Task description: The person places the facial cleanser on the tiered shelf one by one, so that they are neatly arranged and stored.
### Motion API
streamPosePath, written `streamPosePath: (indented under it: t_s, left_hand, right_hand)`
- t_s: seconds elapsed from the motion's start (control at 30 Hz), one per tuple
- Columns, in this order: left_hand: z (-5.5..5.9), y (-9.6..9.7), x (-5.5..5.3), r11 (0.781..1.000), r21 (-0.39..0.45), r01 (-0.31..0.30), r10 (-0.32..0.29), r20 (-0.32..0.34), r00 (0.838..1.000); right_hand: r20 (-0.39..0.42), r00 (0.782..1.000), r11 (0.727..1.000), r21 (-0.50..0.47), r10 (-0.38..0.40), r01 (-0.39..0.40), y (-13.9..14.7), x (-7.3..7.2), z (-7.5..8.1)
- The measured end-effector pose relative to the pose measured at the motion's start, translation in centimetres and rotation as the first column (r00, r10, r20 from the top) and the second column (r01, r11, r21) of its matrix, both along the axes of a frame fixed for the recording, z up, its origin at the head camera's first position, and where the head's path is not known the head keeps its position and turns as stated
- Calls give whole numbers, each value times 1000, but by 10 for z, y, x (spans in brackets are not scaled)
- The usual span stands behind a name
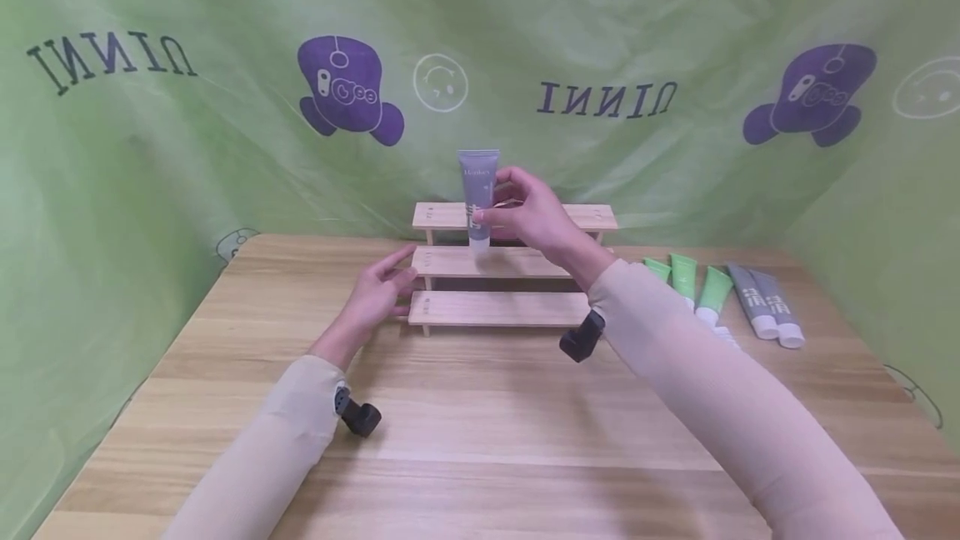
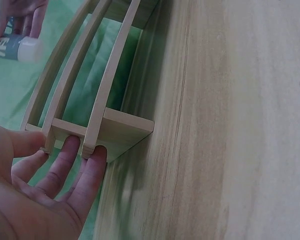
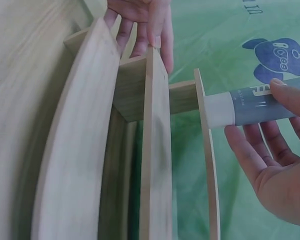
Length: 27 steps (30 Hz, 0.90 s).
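A grey-blue squeeze tube (image 1: 478,182) stands nearly upright in my right hand (image 1: 528,211), white cap downward, pinched between thumb and fingers. It is at the upper part of a three-step wooden rack (image 1: 498,308). In the right wrist view the tube's cap (image 3: 220,110) is right by the top board (image 3: 210,165); I cannot tell whether they touch. My left hand (image 1: 375,294) holds the rack's left end. In the left wrist view, its thumb lies against the end of one board (image 2: 52,125), with fingertips at the end of the lowest board (image 2: 97,120).
Several green tubes (image 1: 682,277) with white caps lie on the table right of the rack, partly hidden by my right sleeve. Two grey-blue tubes (image 1: 765,302) lie beyond them. A green printed cloth (image 1: 480,15) hangs behind the wooden table (image 1: 465,432).
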<state>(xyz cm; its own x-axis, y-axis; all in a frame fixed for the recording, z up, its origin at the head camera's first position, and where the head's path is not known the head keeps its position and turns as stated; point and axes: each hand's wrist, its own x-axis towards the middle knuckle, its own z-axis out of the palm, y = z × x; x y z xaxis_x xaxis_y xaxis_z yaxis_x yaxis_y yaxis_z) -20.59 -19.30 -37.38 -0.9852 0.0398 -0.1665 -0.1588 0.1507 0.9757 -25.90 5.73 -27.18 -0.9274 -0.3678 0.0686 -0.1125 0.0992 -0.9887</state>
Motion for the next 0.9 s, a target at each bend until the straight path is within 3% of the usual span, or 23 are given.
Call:
streamPosePath:
  t_s: [0.43, 0.9]
  left_hand:
    - [1, 0, 0, 1000, -22, -6, 5, -10, 1000]
    - [1, 0, 0, 999, -32, -12, 12, -7, 1000]
  right_hand:
    - [-26, 998, 998, 4, -59, 59, -22, -26, 7]
    - [5, 996, 996, -20, -84, 84, -43, -42, 4]
